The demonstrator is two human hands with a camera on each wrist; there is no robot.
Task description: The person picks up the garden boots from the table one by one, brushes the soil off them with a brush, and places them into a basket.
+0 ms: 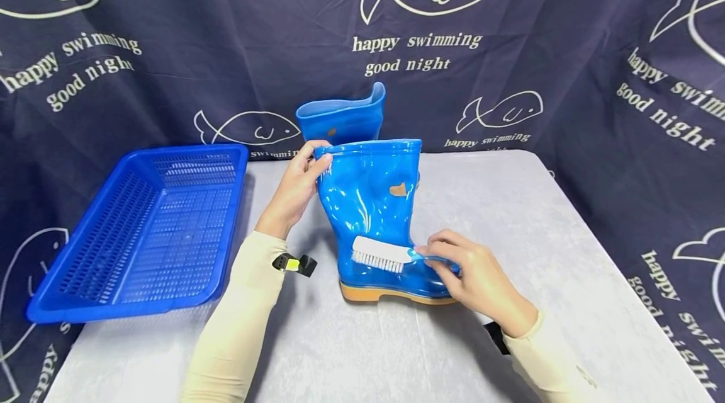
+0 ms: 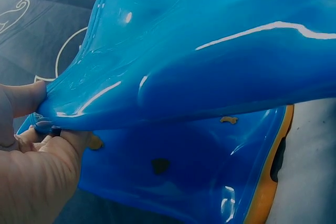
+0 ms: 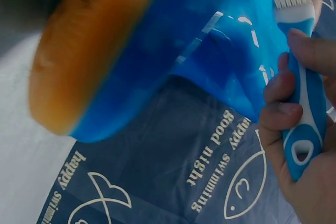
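Note:
A glossy blue rain boot point(image 1: 362, 208) with a tan sole stands on the table, toe to the right. My left hand point(image 1: 294, 186) grips its top rim, thumb on the near side and fingers behind. A brown patch point(image 1: 398, 189) marks the shaft. My right hand point(image 1: 476, 267) holds a scrub brush by its blue-and-white handle point(image 3: 307, 98). The brush's white head point(image 1: 382, 247) overlaps the boot's ankle, bristles pointing down in the head view. Behind it is a second blue boot point(image 1: 342, 118), also with brown spots; the left wrist view shows its tan sole edge point(image 2: 262, 198).
On the left of the table sits a blue plastic basket point(image 1: 240, 167) with perforated sides. The pale grey tabletop point(image 1: 487, 195) extends to the right of the boots. Dark blue cloth point(image 1: 272, 31) printed with fish and lettering hangs around the back and sides.

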